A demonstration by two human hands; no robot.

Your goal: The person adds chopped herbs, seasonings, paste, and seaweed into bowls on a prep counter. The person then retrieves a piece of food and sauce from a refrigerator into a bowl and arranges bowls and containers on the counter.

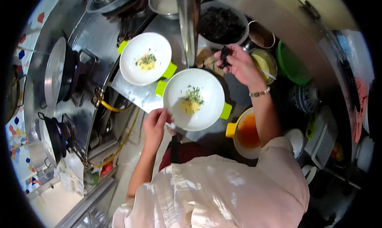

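Observation:
My right hand (240,65) is closed on a dark, frilly clump of what looks like black fungus (225,57), raised over the counter. Beyond it stands a large bowl (243,18) heaped with the same dark pieces. Nearest my left hand (154,125) is the rim of a white pan with lime-green handles (211,89). That hand's fingers are curled together, and whatever is in them is too small to make out. In the pan lie chopped green herbs (194,94) and a yellowish minced heap (190,106). A matching white pan (131,71) to the left holds similar ingredients.
A yellow-handled pot of orange-red liquid (248,130) sits by my right forearm. Several bowls, including a green one (292,63), line the right side. A vertical metal post (188,29) rises behind the pans. Woks (55,73) rest on burners at left, near a yellow hose (129,136).

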